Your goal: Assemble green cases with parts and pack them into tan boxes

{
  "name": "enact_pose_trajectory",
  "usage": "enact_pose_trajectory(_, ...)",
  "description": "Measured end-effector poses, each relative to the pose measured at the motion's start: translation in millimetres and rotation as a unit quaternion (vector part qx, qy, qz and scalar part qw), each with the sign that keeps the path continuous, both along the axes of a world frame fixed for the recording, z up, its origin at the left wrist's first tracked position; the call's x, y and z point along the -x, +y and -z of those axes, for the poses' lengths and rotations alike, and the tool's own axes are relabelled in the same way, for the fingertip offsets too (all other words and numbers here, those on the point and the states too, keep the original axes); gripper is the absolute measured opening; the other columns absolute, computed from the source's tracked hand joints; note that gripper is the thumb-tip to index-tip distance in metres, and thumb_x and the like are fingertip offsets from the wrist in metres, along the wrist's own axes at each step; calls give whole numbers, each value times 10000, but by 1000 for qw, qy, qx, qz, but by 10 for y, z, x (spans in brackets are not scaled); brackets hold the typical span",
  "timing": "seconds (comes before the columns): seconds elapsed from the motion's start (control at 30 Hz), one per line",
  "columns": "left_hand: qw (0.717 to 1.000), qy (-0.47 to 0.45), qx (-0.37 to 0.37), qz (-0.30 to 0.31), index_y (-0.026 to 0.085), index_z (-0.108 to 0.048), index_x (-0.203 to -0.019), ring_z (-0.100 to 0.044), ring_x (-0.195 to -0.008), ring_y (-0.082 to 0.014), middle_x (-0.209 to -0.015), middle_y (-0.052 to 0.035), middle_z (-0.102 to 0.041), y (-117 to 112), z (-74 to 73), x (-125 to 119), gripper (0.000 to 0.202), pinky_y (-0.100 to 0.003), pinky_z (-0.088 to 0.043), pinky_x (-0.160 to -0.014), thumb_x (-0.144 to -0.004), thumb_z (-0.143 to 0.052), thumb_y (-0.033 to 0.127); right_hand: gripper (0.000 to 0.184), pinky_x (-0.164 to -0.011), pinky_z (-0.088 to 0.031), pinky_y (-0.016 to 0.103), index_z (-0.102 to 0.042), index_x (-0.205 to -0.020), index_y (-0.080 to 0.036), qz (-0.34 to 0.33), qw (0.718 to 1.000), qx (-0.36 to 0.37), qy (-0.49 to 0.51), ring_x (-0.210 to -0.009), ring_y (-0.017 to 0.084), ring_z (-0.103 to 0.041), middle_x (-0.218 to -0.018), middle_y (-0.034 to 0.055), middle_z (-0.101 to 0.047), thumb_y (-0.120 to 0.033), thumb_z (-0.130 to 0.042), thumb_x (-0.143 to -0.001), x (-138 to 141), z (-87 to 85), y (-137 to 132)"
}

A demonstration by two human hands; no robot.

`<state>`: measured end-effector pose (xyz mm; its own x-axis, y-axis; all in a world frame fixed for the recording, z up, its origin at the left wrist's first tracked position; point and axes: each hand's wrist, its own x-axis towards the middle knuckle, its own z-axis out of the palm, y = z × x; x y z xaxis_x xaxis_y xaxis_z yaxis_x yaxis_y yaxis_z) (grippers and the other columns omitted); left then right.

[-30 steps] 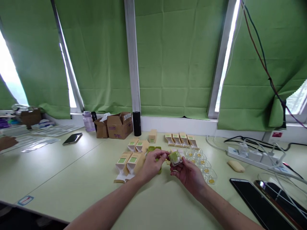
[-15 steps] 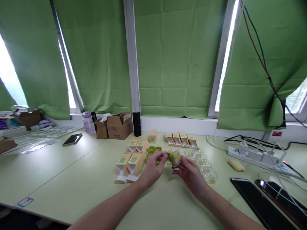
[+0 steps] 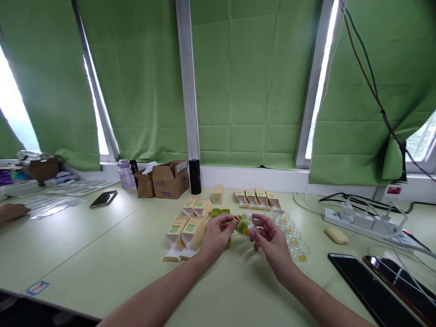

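My left hand (image 3: 216, 237) and my right hand (image 3: 270, 240) meet over the pale green table (image 3: 102, 254) and both pinch a small green jar (image 3: 244, 225) with clear parts, held a little above the surface. Left of my left hand lie tan cartons with green labels (image 3: 185, 231). More green jars (image 3: 218, 212) sit just behind my left hand. A row of clear cups with yellow dots (image 3: 293, 238) runs along the right of my right hand.
Further cartons (image 3: 257, 198) lie near the window sill, beside a black cylinder (image 3: 194, 176), brown boxes (image 3: 170, 178) and a purple bottle (image 3: 125, 173). A phone (image 3: 103, 198) lies at left. A power strip (image 3: 361, 221), cables and dark tablets (image 3: 374, 290) fill the right. Another person's hand (image 3: 12, 212) rests at far left.
The jar has been turned between my fingers and shifted slightly left and up. My right hand has opened its grip to the fingertips.
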<state>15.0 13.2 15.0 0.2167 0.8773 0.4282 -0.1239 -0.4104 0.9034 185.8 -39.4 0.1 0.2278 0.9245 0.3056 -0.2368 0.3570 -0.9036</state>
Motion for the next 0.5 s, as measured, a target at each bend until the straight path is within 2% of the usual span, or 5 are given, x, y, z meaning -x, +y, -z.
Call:
enact_pose_trajectory(0.13, 999, -10, -39, -11, 171, -847, -974, -738, -976, -259, -1049, -131, -809, -9, -11, 21, 355, -351, -603, -846, -829, -837, 494, 670, -516, -568, 265, -663, -1254, -289, 20, 998, -37, -36, -762, 159, -635, -1176, 69, -674, -438, -970, -678, 33, 2, -47)
enact_pose_trajectory(0.27, 992, -5, -113, -50, 211, -849, -904, -674, -1146, -295, -1040, -123, -815, -27, -32, 30, 178, -432, -583, -968, -860, -809, 379, 658, -585, -586, 281, -607, -1321, -312, 31, 995, -65, -71, -827, 174, -626, -1271, 85, -674, -361, -923, -747, 38, -38, -104)
enact_pose_trajectory(0.37, 984, 7, -155, -83, 231, -823, -861, -653, -1133, -292, -1017, -108, -814, -45, -43, 29, 95, -474, -558, -998, -878, -788, 317, 633, -637, -590, 304, -582, -1351, -323, 34, 991, -80, -98, -883, 195, -634, -1297, 85, -678, -327, -881, -794, 27, -52, -124)
enact_pose_trajectory(0.5, 974, 34, -204, -96, 232, -749, -846, -639, -1112, -278, -1015, -101, -799, -89, -57, 28, 97, -459, -542, -979, -934, -722, 263, 596, -737, -598, 339, -579, -1365, -329, 45, 985, -85, -144, -1078, 254, -658, -1304, 86, -687, -305, -840, -830, 15, -20, -123)
